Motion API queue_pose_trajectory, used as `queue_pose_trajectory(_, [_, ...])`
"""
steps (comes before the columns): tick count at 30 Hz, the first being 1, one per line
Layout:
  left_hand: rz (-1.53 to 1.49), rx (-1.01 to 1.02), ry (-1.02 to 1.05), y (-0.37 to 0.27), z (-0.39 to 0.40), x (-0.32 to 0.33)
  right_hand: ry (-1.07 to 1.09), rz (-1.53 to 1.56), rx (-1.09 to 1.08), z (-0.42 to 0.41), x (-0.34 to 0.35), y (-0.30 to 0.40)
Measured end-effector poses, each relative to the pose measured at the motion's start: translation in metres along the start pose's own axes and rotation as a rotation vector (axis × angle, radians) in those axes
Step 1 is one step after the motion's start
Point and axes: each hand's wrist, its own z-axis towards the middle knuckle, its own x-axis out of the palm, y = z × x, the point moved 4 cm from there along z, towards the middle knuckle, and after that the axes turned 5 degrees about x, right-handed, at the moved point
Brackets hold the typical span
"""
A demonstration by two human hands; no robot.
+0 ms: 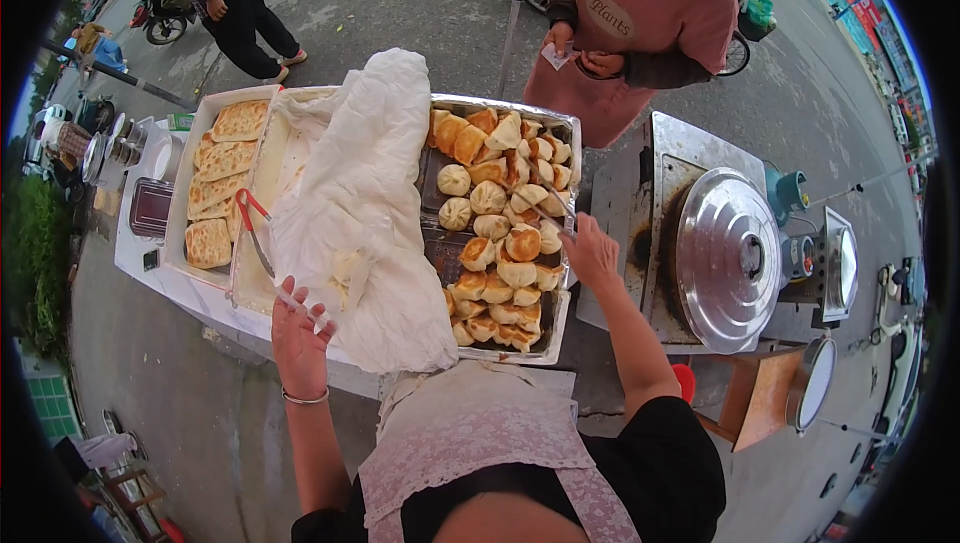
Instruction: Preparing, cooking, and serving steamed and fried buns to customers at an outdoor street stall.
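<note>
Metal tongs [546, 214] are in my right hand [594, 252], at the right rim of a foil-lined tray [556, 327]. Their arms reach over the pan-fried dumplings [517, 273]; whether the tips grip one I cannot tell. Round pleated buns [489, 198] sit mid-tray. My left hand [300, 337] is raised, palm up, near the table's front edge, with a thin piece of clear plastic [301, 306] across its fingers. Just beyond it lie red-handled tongs [255, 228]. A white cloth [367, 228] covers the middle of the trays, partly hiding a white box [259, 168].
Flatbreads [225, 160] fill a box at the left. A griddle stove [660, 168] with a large metal lid [727, 262] and gas cylinders [791, 187] stand right. Across the table, a person in a pink apron [630, 25] holds a small packet [556, 55]. A pole [516, 18] rises behind the trays.
</note>
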Motion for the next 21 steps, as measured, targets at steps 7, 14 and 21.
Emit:
queue_pose_trajectory(7, [0.003, -0.002, -0.042, -0.001, -0.002, 0.002, 0.078, -0.228, -0.085, 0.090, 0.023, -0.016])
queue_pose_trajectory(14, [0.012, -0.028, -0.126, -0.002, -0.006, 0.009, 0.082, -0.210, -0.145, 0.136, 0.065, -0.016])
queue_pose_trajectory(21, [0.000, -0.040, -0.181, -0.003, -0.009, 0.014, 0.062, -0.094, -0.154, 0.163, 0.059, -0.011])
